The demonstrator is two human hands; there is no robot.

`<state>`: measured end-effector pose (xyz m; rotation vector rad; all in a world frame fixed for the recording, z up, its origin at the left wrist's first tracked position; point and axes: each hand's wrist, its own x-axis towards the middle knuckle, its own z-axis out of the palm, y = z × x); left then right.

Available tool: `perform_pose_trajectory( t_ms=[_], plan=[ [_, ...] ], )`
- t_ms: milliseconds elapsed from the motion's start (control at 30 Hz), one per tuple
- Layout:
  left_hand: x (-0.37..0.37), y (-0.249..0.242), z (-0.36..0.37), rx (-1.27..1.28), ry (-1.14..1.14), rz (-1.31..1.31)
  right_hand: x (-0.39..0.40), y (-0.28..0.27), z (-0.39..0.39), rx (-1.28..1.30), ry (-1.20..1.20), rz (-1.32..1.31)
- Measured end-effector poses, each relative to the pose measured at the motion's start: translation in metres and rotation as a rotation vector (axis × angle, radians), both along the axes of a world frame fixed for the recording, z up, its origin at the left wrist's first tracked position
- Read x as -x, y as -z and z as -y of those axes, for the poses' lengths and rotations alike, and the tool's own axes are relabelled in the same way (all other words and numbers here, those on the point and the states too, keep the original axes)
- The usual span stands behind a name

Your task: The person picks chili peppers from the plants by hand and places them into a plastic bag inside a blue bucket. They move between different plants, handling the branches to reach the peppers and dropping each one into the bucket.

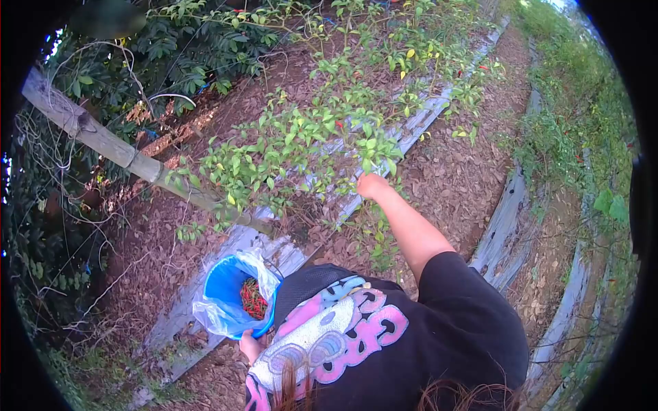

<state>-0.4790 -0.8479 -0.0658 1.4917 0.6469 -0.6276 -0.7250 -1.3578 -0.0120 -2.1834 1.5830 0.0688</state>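
Observation:
My left hand [252, 345] grips the rim of a blue bucket [230, 277] at the lower left. A clear plastic bag [209, 312] lines the bucket and folds over its edge. Small red chili peppers [253, 299], with some green among them, lie inside the tilted bucket. My right arm stretches out to a leafy chili plant [301, 140]. At the plant's right side, my right hand [371, 185] is closed among the leaves; whatever its fingers hold is hidden. A few red spots of fruit show on the plant.
A bamboo pole [140, 164] slants down from the upper left to the plant's base. Grey plastic mulch strips [504, 229] run along the rows, with dry leaves [452, 178] between them. More green plants [569, 137] grow at the right.

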Motion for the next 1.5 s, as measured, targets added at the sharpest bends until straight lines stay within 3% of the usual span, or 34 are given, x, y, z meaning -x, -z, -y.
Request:
perform_pose_trajectory(
  t_ms=[67, 300, 467, 600, 700, 900, 1000, 1133, 1200, 1267, 1300, 1400, 1500],
  plan=[
    [-0.002, 0.006, 0.002, 0.036, -0.004, -0.001, 0.001, 0.005, -0.004, 0.066, -0.013, -0.071],
    [0.002, 0.037, -0.021, -0.035, 0.068, -0.040, -0.012, 0.015, -0.023, 0.164, 0.221, 0.200],
    [0.008, 0.052, -0.024, -0.098, 0.140, -0.072, -0.016, -0.032, -0.031, 0.011, 0.351, 0.290],
    [0.007, 0.058, -0.017, -0.132, 0.181, -0.075, -0.008, -0.014, -0.024, 0.076, 0.236, 0.167],
    [0.005, 0.061, -0.011, -0.140, 0.212, -0.074, 0.009, 0.007, -0.040, 0.348, 0.124, 0.135],
    [0.000, 0.069, 0.013, -0.148, 0.280, -0.073, 0.015, 0.115, -0.007, 0.666, 0.279, 0.210],
    [0.001, 0.074, 0.023, -0.153, 0.303, -0.074, 0.023, 0.006, -0.036, 0.045, 0.389, 0.125],
    [0.005, 0.081, 0.032, -0.173, 0.355, -0.054, 0.033, -0.001, -0.049, 0.193, 0.218, 0.312],
    [0.007, 0.082, 0.038, -0.194, 0.401, -0.021, 0.034, -0.009, -0.056, 0.104, 0.314, 0.528],
    [0.009, 0.083, 0.050, -0.218, 0.472, 0.024, 0.035, 0.029, -0.044, -0.080, 0.357, 1.116],
    [0.013, 0.083, 0.056, -0.233, 0.501, 0.045, 0.045, -0.051, -0.079, -0.375, 0.466, 1.124],
    [0.025, 0.084, 0.079, -0.283, 0.606, 0.129, 0.068, -0.069, -0.097, -0.879, 0.455, 1.648],
    [0.047, 0.092, 0.106, -0.344, 0.728, 0.219, 0.101, -0.071, -0.111, -1.099, 0.414, 1.889]
  ],
)
